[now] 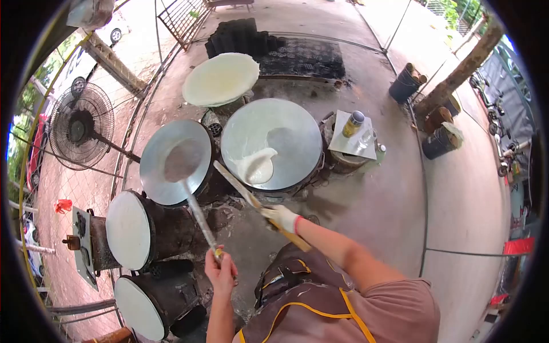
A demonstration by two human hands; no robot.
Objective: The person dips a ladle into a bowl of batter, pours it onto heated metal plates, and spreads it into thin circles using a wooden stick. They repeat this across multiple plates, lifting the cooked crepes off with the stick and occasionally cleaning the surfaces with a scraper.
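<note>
My left hand [221,271] grips the end of a long-handled ladle [183,162]. The ladle's bowl hangs over the left round metal griddle [153,184]. My gloved right hand [281,217] holds a flat wooden stick [235,184] that slants up to the left. Its tip rests at a puddle of white batter [257,166] on the larger right griddle [286,123]. Beyond both griddles, a pale round sheet [221,79] lies on a stand.
Two dark drums with white round tops [128,230] [137,307] stand at the lower left. A floor fan [80,127] is at the left. A can [354,123] and a bottle sit on a white tile right of the griddles. Black mats [303,57] lie behind.
</note>
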